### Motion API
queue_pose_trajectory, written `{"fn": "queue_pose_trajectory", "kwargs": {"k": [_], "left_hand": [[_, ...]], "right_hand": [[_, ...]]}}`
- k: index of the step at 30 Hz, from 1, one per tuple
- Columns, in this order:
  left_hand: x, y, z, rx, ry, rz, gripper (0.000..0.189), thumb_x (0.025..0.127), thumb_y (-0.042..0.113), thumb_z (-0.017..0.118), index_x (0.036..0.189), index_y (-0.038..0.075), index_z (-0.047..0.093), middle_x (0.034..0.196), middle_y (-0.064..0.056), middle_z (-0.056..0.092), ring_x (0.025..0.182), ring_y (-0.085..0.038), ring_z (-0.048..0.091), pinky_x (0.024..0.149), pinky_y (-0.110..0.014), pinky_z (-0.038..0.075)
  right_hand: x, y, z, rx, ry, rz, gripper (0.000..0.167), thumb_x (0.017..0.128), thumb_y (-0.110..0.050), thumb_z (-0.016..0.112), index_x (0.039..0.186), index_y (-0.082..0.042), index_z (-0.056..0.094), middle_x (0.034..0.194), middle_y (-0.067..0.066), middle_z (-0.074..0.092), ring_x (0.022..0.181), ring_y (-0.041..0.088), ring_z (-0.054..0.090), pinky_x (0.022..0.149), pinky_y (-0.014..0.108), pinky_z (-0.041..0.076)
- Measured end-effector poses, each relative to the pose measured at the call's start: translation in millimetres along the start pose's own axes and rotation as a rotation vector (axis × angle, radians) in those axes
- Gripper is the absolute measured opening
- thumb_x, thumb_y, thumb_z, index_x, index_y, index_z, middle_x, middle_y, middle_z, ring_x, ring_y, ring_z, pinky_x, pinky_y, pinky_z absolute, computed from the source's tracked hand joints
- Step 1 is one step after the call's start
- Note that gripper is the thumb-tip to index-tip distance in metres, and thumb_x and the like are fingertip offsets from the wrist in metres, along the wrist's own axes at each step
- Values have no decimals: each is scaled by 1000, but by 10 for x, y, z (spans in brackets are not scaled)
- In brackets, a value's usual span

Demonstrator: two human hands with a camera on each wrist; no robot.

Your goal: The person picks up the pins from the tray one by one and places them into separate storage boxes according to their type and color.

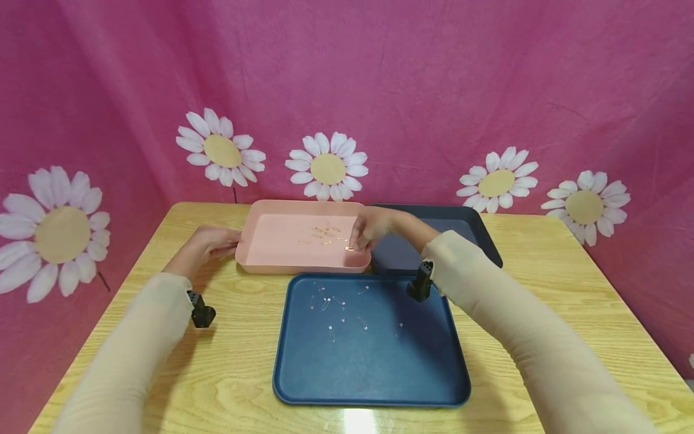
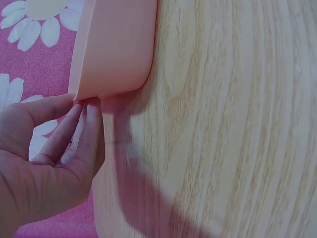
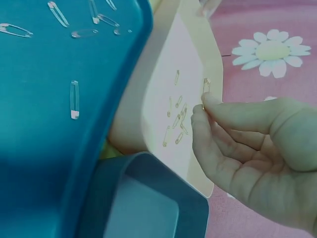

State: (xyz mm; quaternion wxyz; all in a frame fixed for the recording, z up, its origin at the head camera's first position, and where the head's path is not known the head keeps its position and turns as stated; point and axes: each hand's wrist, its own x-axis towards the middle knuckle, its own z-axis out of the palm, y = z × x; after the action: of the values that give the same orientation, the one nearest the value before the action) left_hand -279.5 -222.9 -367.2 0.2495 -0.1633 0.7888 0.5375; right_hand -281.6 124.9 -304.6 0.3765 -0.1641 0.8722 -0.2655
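Observation:
A pink tray (image 1: 268, 229) stands at the back of the table, with several small gold safety pins (image 3: 184, 115) scattered inside. My left hand (image 1: 210, 241) pinches the tray's left rim between thumb and fingers, as the left wrist view shows. Over the right part of the same tray, my right hand (image 1: 373, 225) holds a gold safety pin (image 3: 206, 86) between thumb and fingertips. In front lies a flat blue tray (image 1: 374, 380) with several silver safety pins (image 3: 75, 100) spread over its rear half.
A dark grey-blue tray (image 1: 398, 256) sits to the right of the pink one, partly hidden by my right arm. The wooden table (image 1: 233, 355) extends around the trays. Behind it hangs a pink cloth (image 1: 412, 120) printed with white daisies.

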Motion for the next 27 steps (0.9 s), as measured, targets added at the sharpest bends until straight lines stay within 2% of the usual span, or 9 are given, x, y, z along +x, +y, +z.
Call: {"fn": "queue_pose_trajectory", "kwargs": {"k": [4,11,15,18,20,23,27], "left_hand": [[17,15,-34,-1,0,4,50,96,14,55,142,-1,42,144,-18,41,64,10,58,78,-14,57],[18,57,-41,-30,27,11,50,94,13,59,139,-3,44,140,-18,43,65,8,59,77,-15,57],[12,75,-42,-46,20,25,50,94,10,58,139,-4,44,137,-18,43,64,8,60,73,-13,57],[15,71,-37,-41,10,37,50,93,9,58,139,-5,43,135,-18,45,64,9,60,72,-12,57],[17,62,-27,-50,2,43,50,93,8,57,139,-7,42,134,-18,45,65,8,60,72,-12,57],[17,39,-13,-47,-8,37,50,94,7,56,140,-7,41,136,-19,45,66,9,60,74,-13,57],[23,12,5,-26,11,9,49,93,7,57,139,-5,43,140,-20,43,65,8,60,78,-15,57]], "right_hand": [[134,-87,-106,-26,-20,33,16,88,-3,64,101,5,69,72,-1,61,69,10,57,74,23,58],[338,-223,-242,-82,-17,49,18,88,-6,65,104,2,70,74,1,60,67,11,55,87,34,59],[439,-294,-280,-88,-10,34,20,88,-5,64,105,5,68,70,-1,59,64,8,54,76,26,59],[513,-345,-284,-83,-7,9,19,88,-2,61,103,8,66,66,-3,56,61,5,53,63,17,54],[566,-379,-274,-84,1,-8,17,89,-2,60,102,8,66,64,-3,55,60,5,52,61,16,52],[656,-441,-242,-94,30,-22,17,90,-3,60,102,7,67,65,-3,55,61,5,52,63,17,53],[828,-487,-176,-130,112,-50,16,90,-5,62,99,3,71,68,-1,59,64,7,57,74,23,59]]}}
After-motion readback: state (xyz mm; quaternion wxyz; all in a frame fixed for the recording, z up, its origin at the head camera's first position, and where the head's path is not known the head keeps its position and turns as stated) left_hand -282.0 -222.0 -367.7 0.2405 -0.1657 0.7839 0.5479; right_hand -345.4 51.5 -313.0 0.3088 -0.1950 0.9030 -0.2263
